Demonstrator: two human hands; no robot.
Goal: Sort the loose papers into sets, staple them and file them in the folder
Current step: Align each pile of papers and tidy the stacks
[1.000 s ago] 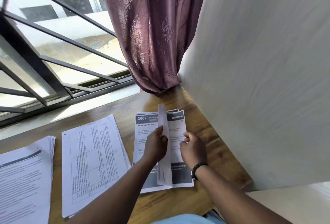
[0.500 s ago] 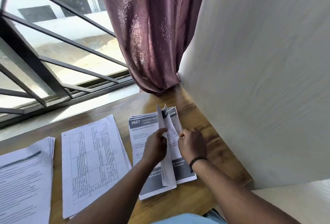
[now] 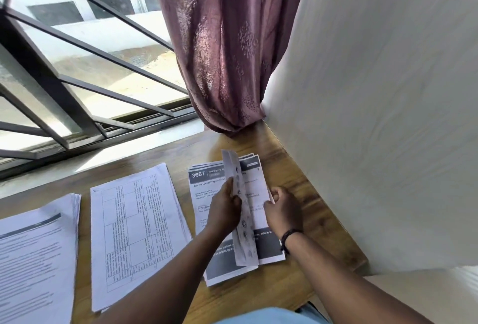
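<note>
Papers lie in three piles on the wooden desk (image 3: 305,168); over the rightmost pile (image 3: 204,194), headed "3667", the left hand (image 3: 224,207) pinches a few raised sheets (image 3: 239,210) on edge — the right hand (image 3: 283,211) curls round the pile's right edge.

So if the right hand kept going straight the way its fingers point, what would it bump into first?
Probably the lifted white sheets that the left hand holds upright; the right hand points leftward at them, though depth is unclear.

Maroon curtain (image 3: 222,47) hangs beside barred window (image 3: 85,65); wooden desk (image 3: 307,176).
</note>
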